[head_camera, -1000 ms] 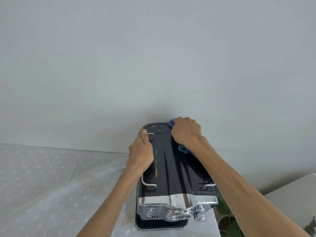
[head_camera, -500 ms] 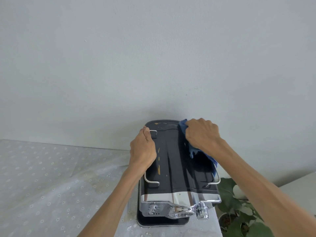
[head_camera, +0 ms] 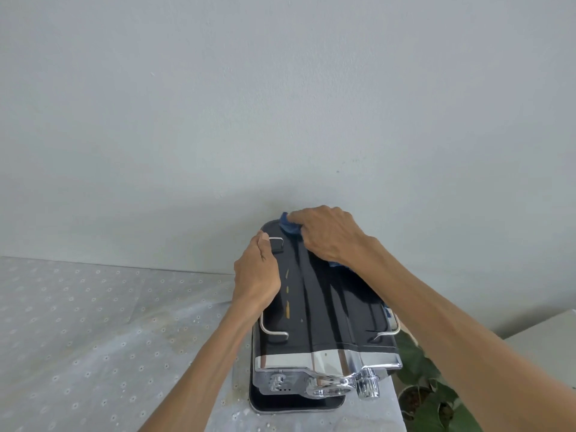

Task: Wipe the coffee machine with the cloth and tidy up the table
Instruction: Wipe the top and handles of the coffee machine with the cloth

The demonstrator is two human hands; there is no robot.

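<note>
On coffee machine [head_camera: 324,310] top, right hand [head_camera: 327,235] pressing cloth [head_camera: 289,227], left hand [head_camera: 257,275] bracing

Glossy black, chrome-fronted coffee machine [head_camera: 324,310] on the table [head_camera: 93,322], blue cloth [head_camera: 288,227] bunched at its rear top.

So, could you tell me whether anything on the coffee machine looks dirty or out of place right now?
Yes: a broken line of yellowish-brown streaks runs down the black top of the coffee machine, beside the left hand. They look like dried drips. The right hand presses the blue cloth at the back edge, away from them.
</note>
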